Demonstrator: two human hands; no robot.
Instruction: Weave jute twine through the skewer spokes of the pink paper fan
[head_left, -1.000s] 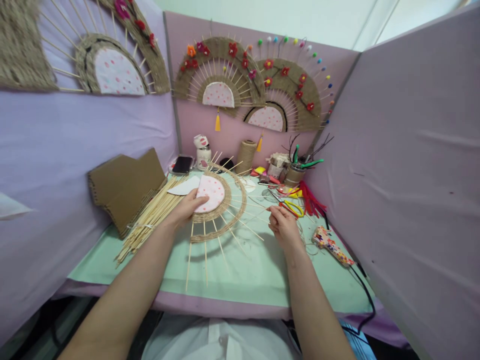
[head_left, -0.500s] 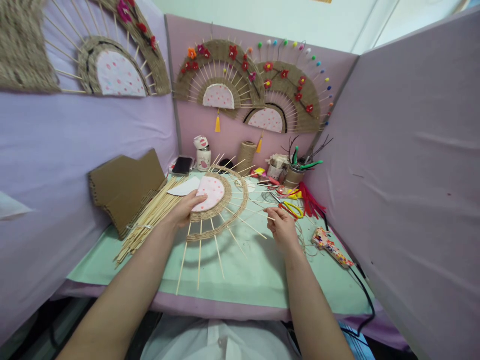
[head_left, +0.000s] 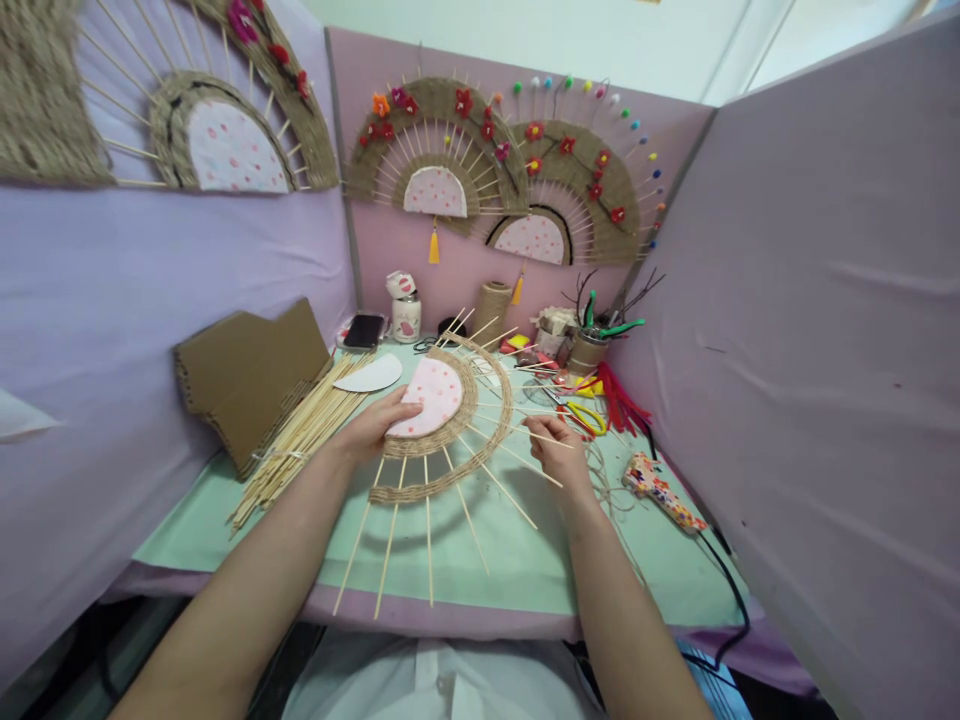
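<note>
In my left hand (head_left: 375,425) is a half-round fan frame (head_left: 491,455), gripped at its straight edge, thumb on the pink dotted centre (head_left: 431,398). Woven jute bands curve around that centre, and thin bamboo sticks (head_left: 429,535) fan out past them toward me and to the right. At the frame's right side, my right hand (head_left: 556,455) is closed in a pinch among the stick ends. It seems to hold thin jute twine (head_left: 600,490), whose loose loops trail on the table beside the wrist. The pinched end itself is hard to make out.
Left of the frame lie a bundle of bamboo sticks (head_left: 300,445), a white paper piece (head_left: 369,374) and cardboard (head_left: 251,375). Yellow-handled scissors (head_left: 586,418), red pipe cleaners (head_left: 621,400) and a patterned glue gun (head_left: 664,492) lie right. A twine spool (head_left: 493,312) stands behind.
The fan frame has shifted right and toward me, its lower sticks now reaching over the table's front edge. My right hand has moved slightly left, still pinched. The white paper shows more fully.
</note>
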